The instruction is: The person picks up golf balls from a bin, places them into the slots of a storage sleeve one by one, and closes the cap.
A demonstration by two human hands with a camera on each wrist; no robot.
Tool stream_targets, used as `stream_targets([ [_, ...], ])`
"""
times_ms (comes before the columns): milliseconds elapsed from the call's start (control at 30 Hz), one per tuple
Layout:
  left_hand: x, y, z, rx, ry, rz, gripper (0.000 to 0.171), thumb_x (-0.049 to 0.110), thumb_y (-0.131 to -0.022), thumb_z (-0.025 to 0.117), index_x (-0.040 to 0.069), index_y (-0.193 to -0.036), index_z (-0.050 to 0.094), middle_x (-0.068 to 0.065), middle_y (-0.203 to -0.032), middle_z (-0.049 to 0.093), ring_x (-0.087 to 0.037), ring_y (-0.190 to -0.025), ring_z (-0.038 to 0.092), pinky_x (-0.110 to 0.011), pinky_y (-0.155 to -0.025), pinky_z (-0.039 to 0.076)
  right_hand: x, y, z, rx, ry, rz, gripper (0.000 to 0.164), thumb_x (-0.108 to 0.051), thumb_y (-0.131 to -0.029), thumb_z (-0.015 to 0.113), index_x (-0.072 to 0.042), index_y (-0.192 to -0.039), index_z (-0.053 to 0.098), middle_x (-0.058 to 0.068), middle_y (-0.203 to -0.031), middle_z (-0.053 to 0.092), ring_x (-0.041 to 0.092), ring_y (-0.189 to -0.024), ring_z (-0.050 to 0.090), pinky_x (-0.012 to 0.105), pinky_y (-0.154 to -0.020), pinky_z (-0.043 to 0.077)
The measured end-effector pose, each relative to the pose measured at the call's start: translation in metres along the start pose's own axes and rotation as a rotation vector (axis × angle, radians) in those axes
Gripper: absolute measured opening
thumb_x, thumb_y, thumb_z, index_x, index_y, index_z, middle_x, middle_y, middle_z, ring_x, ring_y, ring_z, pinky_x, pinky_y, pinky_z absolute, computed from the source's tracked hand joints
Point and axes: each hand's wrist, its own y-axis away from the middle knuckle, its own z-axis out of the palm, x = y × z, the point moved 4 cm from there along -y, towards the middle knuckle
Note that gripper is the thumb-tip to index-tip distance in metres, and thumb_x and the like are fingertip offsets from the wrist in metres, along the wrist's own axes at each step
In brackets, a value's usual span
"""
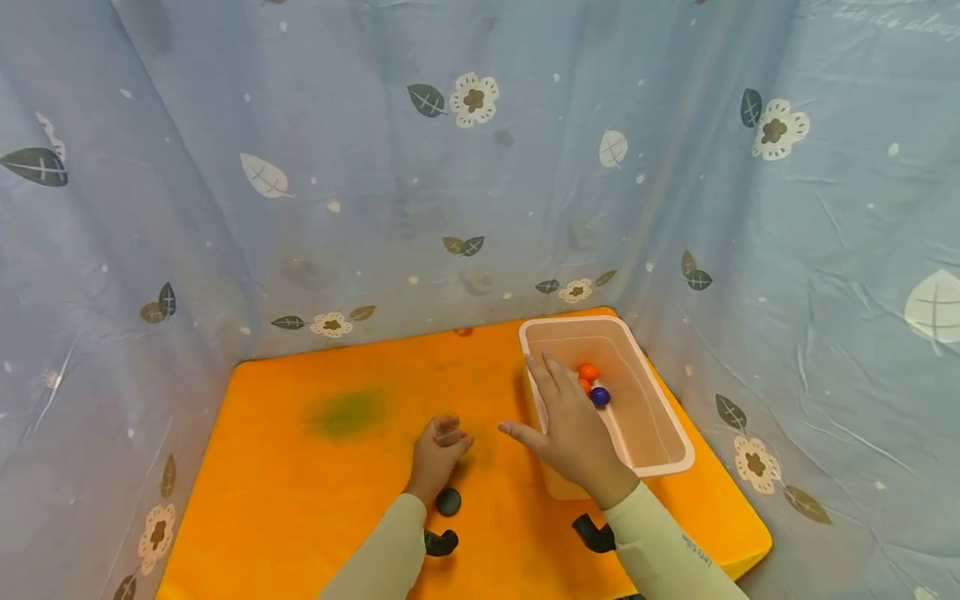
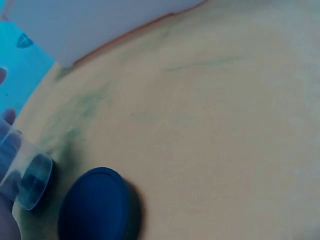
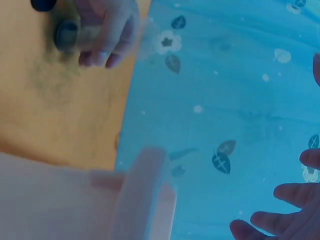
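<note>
1. Grasping a clear cylindrical container [image 2: 27,165], the left hand [image 1: 435,462] curls its fingers around it over the orange table [image 1: 292,500]; one end of the container looks dark in both wrist views.
2. Right hand [image 1: 573,425]: fingers released and spread, beside the left rim of the pink bin [image 1: 641,425]; contact cannot be told.
3. Black disc [image 1: 448,502]: on the table, just beside the left wrist.
4. Orange balls [image 1: 588,372] and blue ball [image 1: 600,397]: clustered inside the bin.
5. Floral curtain [image 1: 360,167]: behind the table.
</note>
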Motion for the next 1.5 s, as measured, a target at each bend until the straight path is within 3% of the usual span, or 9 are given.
stream_targets([
  [267, 0.026, 0.013, 0.002, -0.076, -0.035, 0.037, 0.049, 0.044, -0.081, 0.075, 0.015, -0.117, 0.058, -0.012, -0.123, 0.057, -0.017, -0.102, 0.061, -0.034, -0.080, 0.052, 0.047, -0.014, 0.002, -0.069, -0.153, 0.104, 0.096, -0.068, -0.078, 0.063, -0.037, -0.152, 0.012, -0.003, -0.156, 0.016, 0.024, -0.139, 0.023, 0.055, -0.101, 0.033],
  [567, 0.078, 0.046, 0.003, -0.160, -0.063, 0.138, 0.026, 0.025, -0.087, 0.074, 0.020, -0.107, 0.058, -0.004, -0.112, 0.059, -0.015, -0.099, 0.064, -0.030, -0.079, 0.053, 0.105, -0.032, -0.003, -0.140, -0.434, 0.288, 0.086, -0.056, -0.082, 0.068, -0.045, -0.148, 0.013, -0.010, -0.155, 0.016, 0.031, -0.134, 0.032, 0.056, -0.097, 0.036],
  [700, 0.111, 0.063, 0.003, -0.177, -0.036, 0.175, 0.026, 0.015, -0.087, 0.073, 0.014, -0.108, 0.058, -0.013, -0.109, 0.057, -0.017, -0.100, 0.064, -0.032, -0.080, 0.053, 0.111, -0.044, -0.012, -0.170, -0.454, 0.310, 0.085, -0.055, -0.084, 0.067, -0.047, -0.148, 0.012, -0.007, -0.155, 0.016, 0.038, -0.130, 0.035, 0.055, -0.089, 0.044],
  [767, 0.129, 0.071, 0.002, -0.189, -0.025, 0.212, 0.025, 0.010, -0.087, 0.072, 0.012, -0.107, 0.058, -0.013, -0.106, 0.057, -0.019, -0.099, 0.064, -0.034, -0.079, 0.053, 0.114, -0.050, -0.016, -0.179, -0.445, 0.336, 0.085, -0.057, -0.083, 0.066, -0.049, -0.147, 0.010, -0.004, -0.155, 0.018, 0.037, -0.126, 0.040, 0.054, -0.075, 0.050],
  [933, 0.161, 0.089, 0.006, -0.215, -0.009, 0.276, 0.026, 0.005, -0.088, 0.070, 0.014, -0.108, 0.057, -0.007, -0.105, 0.057, -0.019, -0.098, 0.064, -0.034, -0.079, 0.054, 0.138, -0.065, -0.017, -0.216, -0.369, 0.359, 0.087, -0.063, -0.083, 0.062, -0.041, -0.151, 0.011, 0.009, -0.154, 0.022, 0.040, -0.121, 0.044, 0.061, -0.079, 0.046],
  [1000, 0.168, 0.094, 0.010, -0.212, -0.003, 0.290, 0.026, 0.006, -0.088, 0.070, 0.012, -0.110, 0.057, -0.007, -0.105, 0.057, -0.020, -0.099, 0.065, -0.034, -0.079, 0.054, 0.155, -0.070, -0.012, -0.245, -0.361, 0.355, 0.089, -0.063, -0.083, 0.061, -0.035, -0.153, 0.012, 0.011, -0.154, 0.021, 0.043, -0.126, 0.039, 0.063, -0.092, 0.037],
  [1200, 0.172, 0.100, 0.011, -0.213, 0.016, 0.298, 0.027, 0.014, -0.089, 0.070, 0.014, -0.112, 0.055, -0.007, -0.105, 0.058, -0.019, -0.092, 0.067, -0.033, -0.075, 0.055, 0.199, -0.072, 0.014, -0.373, -0.409, 0.451, 0.095, -0.065, -0.082, 0.060, -0.027, -0.155, 0.013, 0.015, -0.154, 0.022, 0.041, -0.135, 0.026, 0.064, -0.101, 0.025],
  [1400, 0.177, 0.103, 0.001, -0.230, 0.054, 0.313, 0.024, 0.019, -0.089, 0.070, 0.017, -0.108, 0.056, -0.007, -0.102, 0.059, -0.021, -0.088, 0.067, -0.036, -0.073, 0.055, 0.222, -0.070, 0.035, -0.509, -0.388, 0.489, 0.096, -0.064, -0.084, 0.060, -0.016, -0.154, 0.015, 0.024, -0.150, 0.026, 0.045, -0.126, 0.038, 0.059, -0.096, 0.037],
  [1500, 0.187, 0.108, -0.005, -0.240, 0.120, 0.299, 0.019, 0.011, -0.091, 0.068, 0.012, -0.105, 0.055, -0.011, -0.100, 0.058, -0.024, -0.088, 0.067, -0.038, -0.073, 0.055, 0.230, -0.066, 0.046, -0.638, -0.429, 0.580, 0.098, -0.060, -0.085, 0.062, -0.014, -0.155, 0.011, 0.029, -0.144, 0.032, 0.045, -0.116, 0.048, 0.055, -0.090, 0.044],
])
